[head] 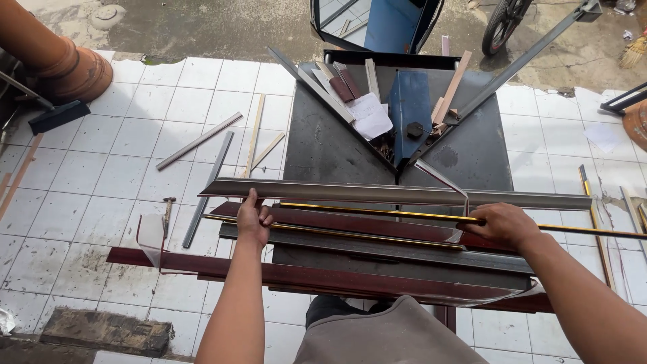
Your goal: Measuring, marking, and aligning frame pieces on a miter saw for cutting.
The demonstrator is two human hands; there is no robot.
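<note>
**Both hands on long frame strips across the dark counter**

Seen from above: left hand (253,219) closed in a pinch on the near edge of a long silver strip (404,195), thumb up on its top edge, fingers curled under. Right hand (502,224) closed too, knuckles up, gripping a thin black-and-gold strip (377,211) and, with it, a curl of clear protective film (453,192) lifting off in a loop. Probably held wide apart like this to keep the long pieces level and steady across the narrow dark counter (323,145), since both ends overhang.

Stacked just nearer the body: a dark red moulding (337,222), a grey flat bar (377,248), then a wide dark red moulding (296,276) at the counter's front edge, all lying parallel, touching or nearly so.

Farther back, a V-shaped metal guide holding offcuts, a blue upright plate (410,108) and a crumpled white sheet of paper (369,116); any print on it too small to make out. No packages or signs visible.

On the white tiled floor (121,162) to the left: loose grey and pale wooden strips (199,140), a small hammer (167,210), an orange clay pipe (64,64) in the corner. To the right, more strips and a straw broom (633,50) near the edge.
</note>
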